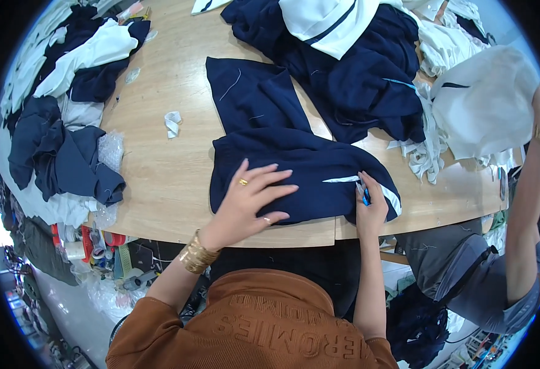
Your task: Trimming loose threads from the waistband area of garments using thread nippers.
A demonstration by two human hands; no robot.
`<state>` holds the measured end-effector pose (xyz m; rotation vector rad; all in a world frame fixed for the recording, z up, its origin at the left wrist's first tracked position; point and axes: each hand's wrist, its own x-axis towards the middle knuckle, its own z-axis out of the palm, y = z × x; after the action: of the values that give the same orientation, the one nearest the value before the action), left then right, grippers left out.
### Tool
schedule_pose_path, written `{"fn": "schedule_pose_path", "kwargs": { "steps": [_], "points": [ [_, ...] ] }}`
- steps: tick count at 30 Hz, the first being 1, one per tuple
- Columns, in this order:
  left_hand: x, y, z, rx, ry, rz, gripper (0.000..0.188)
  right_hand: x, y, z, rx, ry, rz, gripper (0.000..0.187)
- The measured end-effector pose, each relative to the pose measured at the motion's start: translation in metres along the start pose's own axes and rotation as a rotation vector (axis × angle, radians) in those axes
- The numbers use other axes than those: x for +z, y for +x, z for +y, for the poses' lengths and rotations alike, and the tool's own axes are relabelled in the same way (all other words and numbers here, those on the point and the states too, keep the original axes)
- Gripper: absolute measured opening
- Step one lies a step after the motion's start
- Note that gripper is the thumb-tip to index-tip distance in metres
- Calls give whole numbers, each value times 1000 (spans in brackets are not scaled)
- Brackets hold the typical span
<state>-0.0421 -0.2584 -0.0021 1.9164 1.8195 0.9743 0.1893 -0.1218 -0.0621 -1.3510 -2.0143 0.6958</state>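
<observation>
A navy blue garment piece [270, 154] lies flat on the table in front of me, with a white stripe [392, 200] along its right edge. My left hand [251, 197] rests flat on it, fingers spread, holding nothing. At the garment's right part, my right hand [371, 206] is closed around small blue-handled thread snips [366, 196], their blades mostly hidden by the fingers. Just left of the fingertips a narrow white strip [341, 179] shows against the navy cloth. Above the garment lies another navy panel [254, 95] with loose threads on it.
A pile of navy and white garments [356, 80] covers the far right of the table [153, 178]. More clothes [67, 147] are heaped at the left. A small white scrap [172, 123] lies between. At right, another person's arm [525, 197] reaches to white cloth [485, 104].
</observation>
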Motion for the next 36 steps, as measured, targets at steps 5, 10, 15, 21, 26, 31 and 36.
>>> {"fn": "schedule_pose_path", "kwargs": {
  "steps": [5,10,15,21,26,31,36],
  "points": [
    [11,-5,-18,-69,-284,73,12,5,0,1,-36,53,21,46],
    [-54,-27,-73,-418,-840,610,18,1,-2,1,-66,45,50,44],
    [-57,-46,-107,-569,239,228,33,0,-1,3,-85,55,32,39],
    [-15,-20,-99,-708,-326,298,29,-4,1,-7,-43,-4,-13,41],
    [-26,1,-65,-575,-939,455,13,-6,0,2,-75,16,-18,44],
    [-66,7,0,-556,-1124,408,18,-8,0,1,-17,35,3,46],
    [-74,7,29,-494,-1196,406,16,-8,2,10,-21,63,-2,49]
  ]
}}
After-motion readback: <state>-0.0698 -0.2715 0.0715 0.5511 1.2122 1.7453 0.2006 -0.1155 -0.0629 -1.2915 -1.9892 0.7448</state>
